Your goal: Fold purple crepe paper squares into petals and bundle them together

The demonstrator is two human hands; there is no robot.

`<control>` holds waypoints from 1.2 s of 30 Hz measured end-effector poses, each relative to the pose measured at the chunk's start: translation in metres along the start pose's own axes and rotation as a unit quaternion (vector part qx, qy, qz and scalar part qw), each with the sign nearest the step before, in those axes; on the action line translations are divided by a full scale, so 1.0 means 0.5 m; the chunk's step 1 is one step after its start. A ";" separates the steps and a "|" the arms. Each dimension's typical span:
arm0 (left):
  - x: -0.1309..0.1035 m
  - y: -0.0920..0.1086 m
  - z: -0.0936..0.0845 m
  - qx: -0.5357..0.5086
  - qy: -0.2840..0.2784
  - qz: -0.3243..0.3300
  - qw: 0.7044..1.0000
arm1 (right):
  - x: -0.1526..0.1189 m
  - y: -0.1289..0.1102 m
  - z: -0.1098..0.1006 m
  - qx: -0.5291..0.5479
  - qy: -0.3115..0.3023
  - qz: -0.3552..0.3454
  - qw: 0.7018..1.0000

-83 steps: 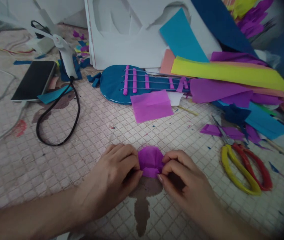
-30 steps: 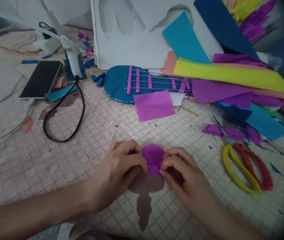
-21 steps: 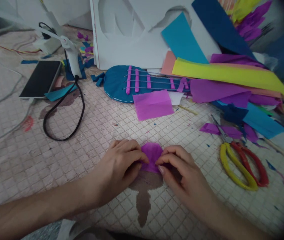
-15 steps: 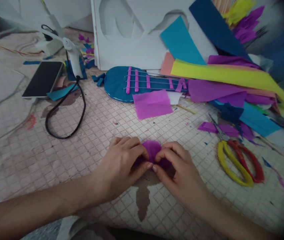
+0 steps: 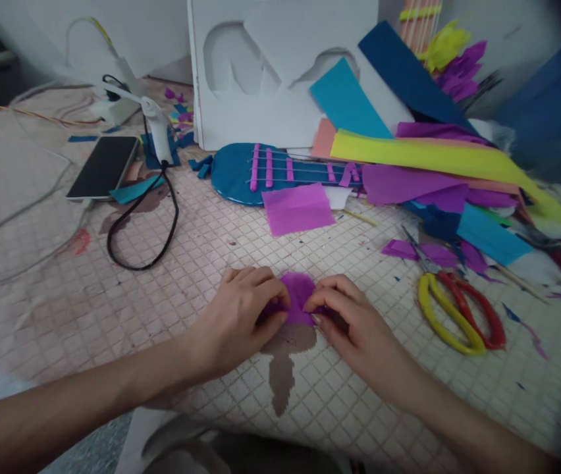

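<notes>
Between my hands, close to the table's front, lies a small purple piece of crepe paper [image 5: 299, 296]. My left hand [image 5: 248, 306] pinches its left side between thumb and fingers. On the other side my right hand [image 5: 347, 313] grips the right part, its thumb slightly below the fingertips. The paper's outer ends are partly hidden under my fingers. Beyond them a flat light-purple paper rectangle [image 5: 297, 209] rests against a blue paper-covered guitar shape [image 5: 238, 174], which carries purple strips and thin strings.
Scissors [image 5: 453, 309] with yellow and red handles lie at right among purple scraps. Yellow [image 5: 409, 146], blue and purple paper strips pile up behind. At left are a phone [image 5: 104, 166] and a white device [image 5: 159, 135] with a black cord loop. A white foam board [image 5: 280, 118] stands at the back.
My thumbs have moved apart, and more of the purple paper's lower middle shows between them. Both hands still hold it. The view has shifted slightly.
</notes>
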State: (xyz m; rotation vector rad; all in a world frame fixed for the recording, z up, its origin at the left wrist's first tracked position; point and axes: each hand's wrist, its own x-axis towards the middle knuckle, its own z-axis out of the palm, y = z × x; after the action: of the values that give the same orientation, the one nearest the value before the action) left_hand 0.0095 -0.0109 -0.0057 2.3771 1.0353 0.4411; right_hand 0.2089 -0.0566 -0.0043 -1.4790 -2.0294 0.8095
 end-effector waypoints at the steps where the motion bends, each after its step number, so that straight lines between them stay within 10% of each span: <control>1: 0.001 0.004 0.003 0.016 0.007 -0.003 1.000 | 0.000 0.001 0.001 -0.001 0.002 -0.004 1.000; 29: -0.003 -0.029 -0.014 -0.157 0.108 -0.039 0.981 | -0.001 0.032 -0.025 0.061 0.124 0.042 0.990; 36: 0.085 -0.035 -0.041 -0.100 0.010 0.011 0.995 | 0.026 0.039 -0.039 0.037 0.067 0.050 0.996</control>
State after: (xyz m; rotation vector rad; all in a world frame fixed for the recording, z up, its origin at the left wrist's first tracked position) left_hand 0.0174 0.0375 0.0049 2.2127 0.9294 0.5506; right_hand 0.2313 -0.0363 -0.0039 -1.5591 -1.8220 0.7935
